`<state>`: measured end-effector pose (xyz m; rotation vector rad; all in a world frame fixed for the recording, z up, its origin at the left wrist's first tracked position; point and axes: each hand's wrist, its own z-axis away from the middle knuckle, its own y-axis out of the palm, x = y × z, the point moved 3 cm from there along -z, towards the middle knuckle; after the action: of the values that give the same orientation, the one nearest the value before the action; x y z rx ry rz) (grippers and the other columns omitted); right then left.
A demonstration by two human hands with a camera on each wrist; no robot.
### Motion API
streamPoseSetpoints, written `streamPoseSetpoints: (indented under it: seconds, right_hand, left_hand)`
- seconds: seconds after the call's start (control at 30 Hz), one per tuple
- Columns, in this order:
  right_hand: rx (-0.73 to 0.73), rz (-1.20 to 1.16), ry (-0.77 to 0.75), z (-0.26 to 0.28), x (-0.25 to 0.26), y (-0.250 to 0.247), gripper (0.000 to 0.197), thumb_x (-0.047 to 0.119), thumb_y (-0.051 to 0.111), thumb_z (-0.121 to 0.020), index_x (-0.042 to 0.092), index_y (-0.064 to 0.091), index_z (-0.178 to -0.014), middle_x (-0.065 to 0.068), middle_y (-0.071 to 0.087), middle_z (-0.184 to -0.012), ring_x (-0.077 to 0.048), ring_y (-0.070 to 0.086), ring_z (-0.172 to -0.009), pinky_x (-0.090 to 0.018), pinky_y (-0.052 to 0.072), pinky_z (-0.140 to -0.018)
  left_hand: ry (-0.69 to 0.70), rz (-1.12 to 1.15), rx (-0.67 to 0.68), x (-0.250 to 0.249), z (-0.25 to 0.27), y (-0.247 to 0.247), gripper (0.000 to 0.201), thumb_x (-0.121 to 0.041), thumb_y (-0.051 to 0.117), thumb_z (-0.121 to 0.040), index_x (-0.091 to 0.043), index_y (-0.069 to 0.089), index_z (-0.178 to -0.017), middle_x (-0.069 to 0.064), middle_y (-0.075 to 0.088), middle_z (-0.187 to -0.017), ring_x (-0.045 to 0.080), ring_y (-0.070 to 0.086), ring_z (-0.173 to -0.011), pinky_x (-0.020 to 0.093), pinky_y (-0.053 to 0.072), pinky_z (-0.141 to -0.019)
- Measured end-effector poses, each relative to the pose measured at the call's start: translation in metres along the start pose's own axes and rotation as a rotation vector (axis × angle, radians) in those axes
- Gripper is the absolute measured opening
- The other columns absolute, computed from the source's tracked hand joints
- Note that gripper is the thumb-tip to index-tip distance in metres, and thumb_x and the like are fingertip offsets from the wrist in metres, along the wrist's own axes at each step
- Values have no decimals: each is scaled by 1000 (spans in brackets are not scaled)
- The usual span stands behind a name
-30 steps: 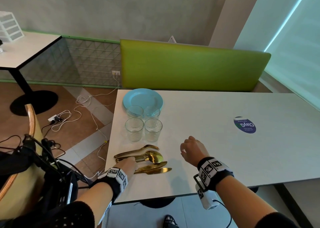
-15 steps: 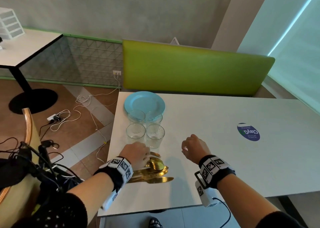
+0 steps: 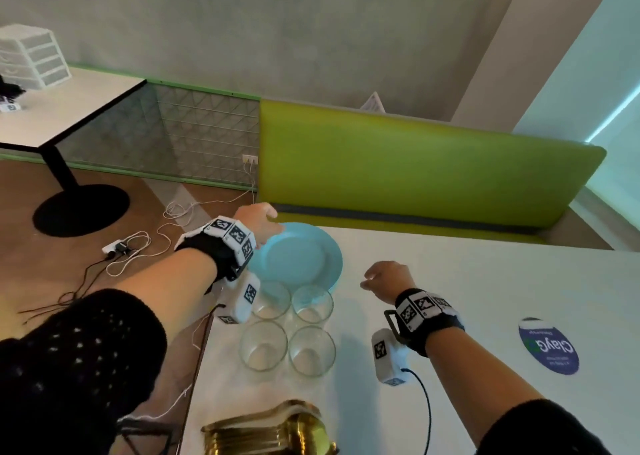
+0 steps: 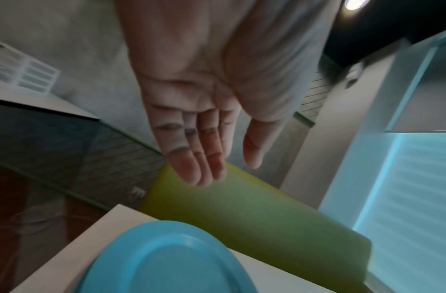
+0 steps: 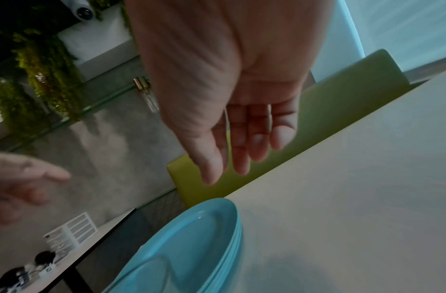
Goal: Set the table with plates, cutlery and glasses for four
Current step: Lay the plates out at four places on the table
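Observation:
A stack of light blue plates [image 3: 294, 259] sits at the table's far left corner, and shows too in the left wrist view [image 4: 167, 257] and the right wrist view [image 5: 191, 247]. My left hand [image 3: 259, 222] hovers over the stack's far left rim, fingers straight [image 4: 225, 170], holding nothing. My right hand [image 3: 381, 276] hangs just right of the plates, fingers relaxed [image 5: 227, 172] and empty. Several clear glasses [image 3: 287, 326] stand in a block in front of the plates. Gold cutlery [image 3: 273, 430] lies piled at the near edge.
The white table [image 3: 485, 316] bears a round blue sticker [image 3: 549, 345] on the right. A green bench back [image 3: 415, 157] runs behind the table. Cables and a power strip [image 3: 117, 247] lie on the floor left of the table edge. Another table [image 3: 69, 108] stands at far left.
My left hand has left the gold cutlery and reached forward to the plates' far rim. My right hand has moved forward beside the plates. The view has shifted closer over the table.

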<state>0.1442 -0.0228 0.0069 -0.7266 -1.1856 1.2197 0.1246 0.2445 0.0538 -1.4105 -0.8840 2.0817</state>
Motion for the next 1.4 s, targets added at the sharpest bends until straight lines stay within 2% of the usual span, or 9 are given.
streamPoseSetpoints:
  seconds: [0.4,0.47,0.53,0.67,0.77,0.87,1.07,1.23,1.4]
  right_hand:
    - [268,-189,177,-101,5,57,59,30,61,-89,9,38,-139,-15,53,-134,-30,54,-121,-37,46,-100]
    - [292,-238,196,-108,5,66,63,31,61,-89,10,33,-141,-16,52,-134,-32,56,-119,-39,48,-99]
    - [324,-269,203,-113,5,72,65,32,59,-89,10,29,-143,-15,53,-132,-30,60,-113,-36,54,-87]
    - [353,-321,171,-120,7,79,60,28,58,-90,13,30,-141,-14,54,-129,-27,64,-95,-21,45,-47]
    - [349,-287,148,-124,7,84,58,28,63,-87,11,38,-136,-13,56,-127,-30,61,-108,-34,55,-76]
    - [322,-277,139,-124,5,85,59,30,65,-86,12,39,-136,-11,56,-130,-29,54,-119,-36,45,-98]
    - [231,-360,101,-121,8,73,57,26,63,-87,15,37,-137,-12,64,-118,-26,55,-116,-31,43,-93]
    - [80,-432,31,-113,17,32,59,24,63,-88,14,36,-139,6,53,-69,-22,55,-89,-27,38,-75]
    - [-87,-476,-31,-83,22,-25,58,25,63,-87,14,38,-138,-3,56,-83,-26,56,-90,-27,39,-75]
  left_hand:
    - [-237,-325,308,61,-78,31,64,-20,50,-96,-7,16,-149,15,35,-150,26,39,-137,27,39,-99]
    - [-228,-315,345,70,-83,39,64,-19,51,-96,-9,18,-149,19,47,-140,30,52,-125,30,47,-83]
    - [-236,-243,370,79,-87,48,58,-16,53,-94,-14,27,-146,13,63,-103,26,64,-77,25,46,-54]
    - [-281,-145,346,94,-95,60,52,-10,58,-89,-18,40,-137,6,61,-87,20,61,-66,26,53,-56]
    - [-287,-206,350,96,-98,61,48,-16,63,-87,-6,45,-130,14,60,-122,29,61,-106,35,54,-88]
    - [-297,-184,343,99,-99,61,46,-17,65,-86,-5,49,-127,13,60,-125,28,59,-112,31,50,-90]
    - [-338,38,277,99,-106,52,58,-3,67,-83,-3,41,-134,19,60,-118,36,60,-109,45,54,-89]
    - [-239,139,198,61,-105,15,67,0,65,-84,-9,33,-143,19,53,-131,36,60,-107,46,52,-92]
    - [-76,251,118,19,-91,-22,56,2,63,-85,-3,39,-136,12,54,-127,31,61,-96,39,58,-70]
